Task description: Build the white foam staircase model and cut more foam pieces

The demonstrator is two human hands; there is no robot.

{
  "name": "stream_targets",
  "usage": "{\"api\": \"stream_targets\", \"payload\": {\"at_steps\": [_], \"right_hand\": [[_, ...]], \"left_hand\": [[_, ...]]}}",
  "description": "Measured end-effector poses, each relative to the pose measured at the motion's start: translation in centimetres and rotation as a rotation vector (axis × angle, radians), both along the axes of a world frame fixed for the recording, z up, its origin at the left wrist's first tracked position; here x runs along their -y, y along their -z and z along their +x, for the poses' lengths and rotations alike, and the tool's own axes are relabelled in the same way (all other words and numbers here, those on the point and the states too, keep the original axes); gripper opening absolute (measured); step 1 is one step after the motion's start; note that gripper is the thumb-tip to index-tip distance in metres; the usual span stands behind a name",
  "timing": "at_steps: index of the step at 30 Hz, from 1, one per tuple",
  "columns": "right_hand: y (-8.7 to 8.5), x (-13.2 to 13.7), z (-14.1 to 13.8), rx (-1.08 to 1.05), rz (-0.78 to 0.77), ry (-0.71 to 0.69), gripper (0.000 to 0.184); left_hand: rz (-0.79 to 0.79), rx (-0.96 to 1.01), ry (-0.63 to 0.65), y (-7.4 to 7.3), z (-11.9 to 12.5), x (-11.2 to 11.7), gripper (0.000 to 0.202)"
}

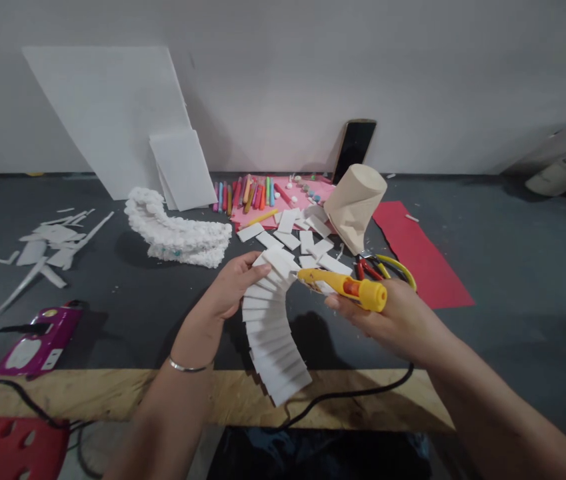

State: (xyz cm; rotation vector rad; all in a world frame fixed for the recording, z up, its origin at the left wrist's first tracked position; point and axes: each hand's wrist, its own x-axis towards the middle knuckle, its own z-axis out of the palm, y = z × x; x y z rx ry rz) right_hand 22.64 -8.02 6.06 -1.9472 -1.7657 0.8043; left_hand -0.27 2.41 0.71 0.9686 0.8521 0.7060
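Note:
My left hand pinches the upper end of a curved strip of overlapping white foam-board pieces, thumb on top. The strip hangs down toward the table's front edge. In my right hand is a yellow hot glue gun with a black cord, its tip at the strip's upper right edge. Just beyond the strip lie several loose white rectangles. Red-handled pliers and a yellow-handled tool lie behind my right hand, partly hidden by it.
A fluffy white curved piece lies left of centre, with white offcuts farther left. A purple power box sits front left. Crayons, a beige paper cone, a leaning phone and red paper stand or lie behind.

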Motion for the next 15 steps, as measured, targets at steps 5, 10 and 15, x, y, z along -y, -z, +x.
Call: {"api": "stream_targets", "payload": {"at_steps": [5, 10, 15], "right_hand": [[-0.11, 0.11, -0.22, 0.015, 0.011, -0.016, 0.059], [-0.22, 0.50, -0.08, 0.017, -0.045, -0.004, 0.057], [-0.10, 0.67, 0.56, 0.038, -0.031, 0.009, 0.058]], "left_hand": [[0.001, 0.014, 0.004, 0.17, -0.10, -0.15, 0.032], [-0.004, 0.009, -0.004, 0.10, -0.09, -0.16, 0.032], [-0.014, -0.002, -0.018, -0.11, -0.03, -0.02, 0.033]]}}
